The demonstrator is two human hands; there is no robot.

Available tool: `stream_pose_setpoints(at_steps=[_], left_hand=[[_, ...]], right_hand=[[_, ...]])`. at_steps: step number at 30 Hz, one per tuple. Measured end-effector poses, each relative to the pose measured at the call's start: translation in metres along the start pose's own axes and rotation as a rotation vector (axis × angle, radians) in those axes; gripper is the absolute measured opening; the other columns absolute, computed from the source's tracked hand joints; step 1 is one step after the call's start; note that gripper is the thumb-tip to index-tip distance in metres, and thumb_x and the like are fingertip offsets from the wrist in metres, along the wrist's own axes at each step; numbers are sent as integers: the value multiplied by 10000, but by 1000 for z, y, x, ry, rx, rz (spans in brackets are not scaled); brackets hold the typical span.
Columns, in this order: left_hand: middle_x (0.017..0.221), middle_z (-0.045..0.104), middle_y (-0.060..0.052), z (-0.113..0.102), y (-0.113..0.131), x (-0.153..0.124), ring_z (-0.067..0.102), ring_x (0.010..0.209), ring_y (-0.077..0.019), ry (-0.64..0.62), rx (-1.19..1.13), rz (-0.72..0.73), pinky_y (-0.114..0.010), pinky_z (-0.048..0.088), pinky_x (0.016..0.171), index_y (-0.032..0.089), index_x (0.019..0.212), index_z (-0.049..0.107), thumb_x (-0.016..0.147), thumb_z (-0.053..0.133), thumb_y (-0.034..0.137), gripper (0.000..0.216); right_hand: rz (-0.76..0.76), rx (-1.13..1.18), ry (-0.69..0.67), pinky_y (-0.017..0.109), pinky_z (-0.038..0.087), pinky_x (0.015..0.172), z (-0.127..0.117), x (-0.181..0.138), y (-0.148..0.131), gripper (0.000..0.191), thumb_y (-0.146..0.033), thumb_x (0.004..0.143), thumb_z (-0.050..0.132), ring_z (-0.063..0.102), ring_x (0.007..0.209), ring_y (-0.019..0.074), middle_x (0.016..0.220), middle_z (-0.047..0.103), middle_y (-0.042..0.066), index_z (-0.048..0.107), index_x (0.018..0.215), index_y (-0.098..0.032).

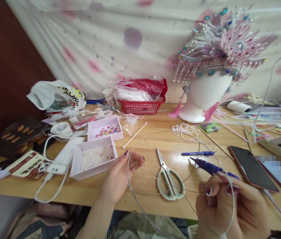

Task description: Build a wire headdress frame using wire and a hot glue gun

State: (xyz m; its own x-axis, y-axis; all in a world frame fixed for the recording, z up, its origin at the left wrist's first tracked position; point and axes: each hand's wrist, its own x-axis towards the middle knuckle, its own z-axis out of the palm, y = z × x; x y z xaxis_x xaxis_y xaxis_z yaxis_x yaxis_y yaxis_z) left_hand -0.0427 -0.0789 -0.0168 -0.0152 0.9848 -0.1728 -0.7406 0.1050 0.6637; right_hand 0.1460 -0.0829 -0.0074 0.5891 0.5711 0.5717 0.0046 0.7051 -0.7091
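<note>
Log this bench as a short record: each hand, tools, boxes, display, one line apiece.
Left hand: fingers parted, wire passing close by; contact unclear
Right hand: fingertips closed on the wire
Tools: scissors between the hands, tips pointing away; blue pen beyond; blue glue gun beside the right hand
Near box: white, mostly small pale beads
Far box: white, coloured gems
Display: pink and white headdress on a white mannequin head, back right

Scissors, wire block middle; room before bead box
</note>
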Motion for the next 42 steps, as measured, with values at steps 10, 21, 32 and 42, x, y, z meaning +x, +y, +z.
stream_pose_setpoints(at_steps=[10,21,32,42], left_hand=[[741,655,-1,0,-3,0,648,729,-130,119,-12,169,-275,595,791,164,711,733,710,868,300,191],[778,664,3,4,-4,-8,622,879,-161,223,154,552,-307,486,1008,194,719,739,665,888,446,297],[744,728,-36,4,-30,-22,657,810,-218,173,557,444,-290,498,817,167,855,811,635,871,533,432],[797,729,-38,-9,-62,-29,670,831,-213,180,639,563,-318,507,818,168,801,711,643,824,606,479]], right_hand=[[97,-153,-153,318,520,675,-8,0,8,151,-206,928,675,657,698,160,776,712,19,760,1052,-191],[333,-289,-336,406,571,891,-34,-7,50,360,-464,941,615,692,1091,254,1177,726,124,667,1183,-202],[221,-254,-462,296,616,795,-69,-40,41,280,-381,957,598,747,963,228,1031,759,121,656,1150,-186],[146,-300,-446,298,604,741,-83,-48,20,228,-312,940,540,737,887,219,972,744,111,621,1108,-182]])
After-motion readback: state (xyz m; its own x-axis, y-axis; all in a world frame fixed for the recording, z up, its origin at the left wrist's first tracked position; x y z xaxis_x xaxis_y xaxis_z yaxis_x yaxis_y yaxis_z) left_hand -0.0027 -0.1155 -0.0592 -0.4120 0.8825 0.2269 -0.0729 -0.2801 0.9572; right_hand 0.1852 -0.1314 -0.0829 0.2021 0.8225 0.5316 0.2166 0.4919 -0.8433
